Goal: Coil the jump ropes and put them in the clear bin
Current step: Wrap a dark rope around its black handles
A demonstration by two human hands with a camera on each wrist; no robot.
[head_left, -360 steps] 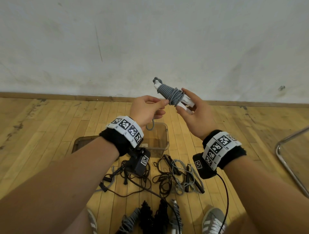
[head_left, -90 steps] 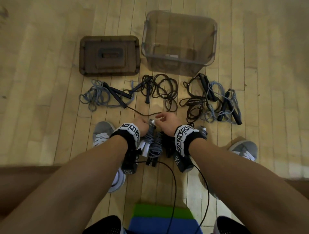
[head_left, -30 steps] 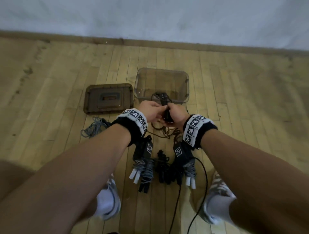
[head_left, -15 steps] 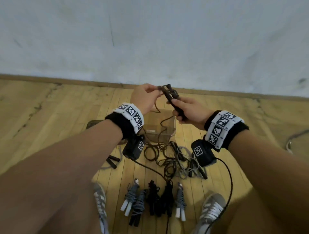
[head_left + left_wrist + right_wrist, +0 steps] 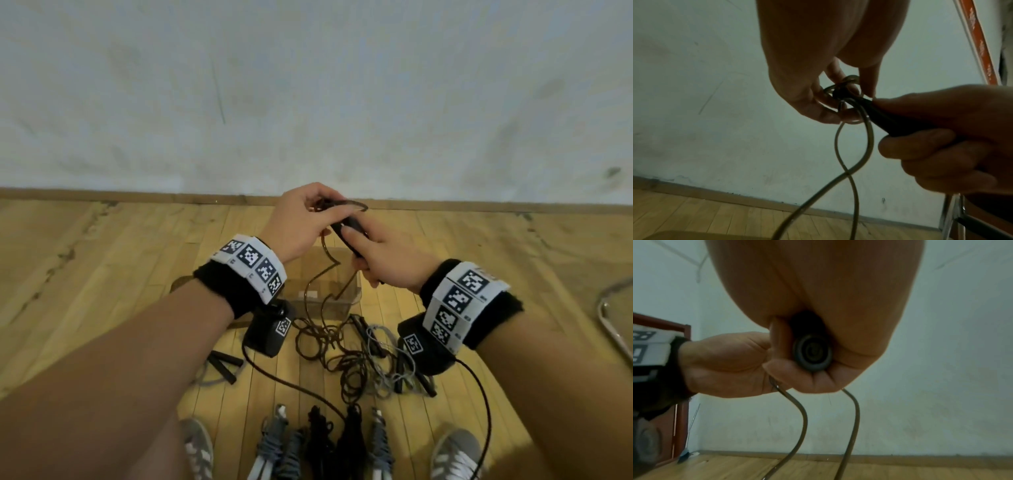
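Winding the first turns, the right hand (image 5: 383, 260) clamps the black jump-rope handles (image 5: 898, 120) while the left hand (image 5: 301, 219) pinches the cord (image 5: 849, 159) at their tip; next, I judge, more loops from the slack below.

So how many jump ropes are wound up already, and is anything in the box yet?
Four or five coiled bundles lie by the shoes. The right hand grips the black handles of another rope while the left hand loops its brown cord round them. A loose tangle waits on the floor, more beside it. No rope shows in the visible part of the clear bin.
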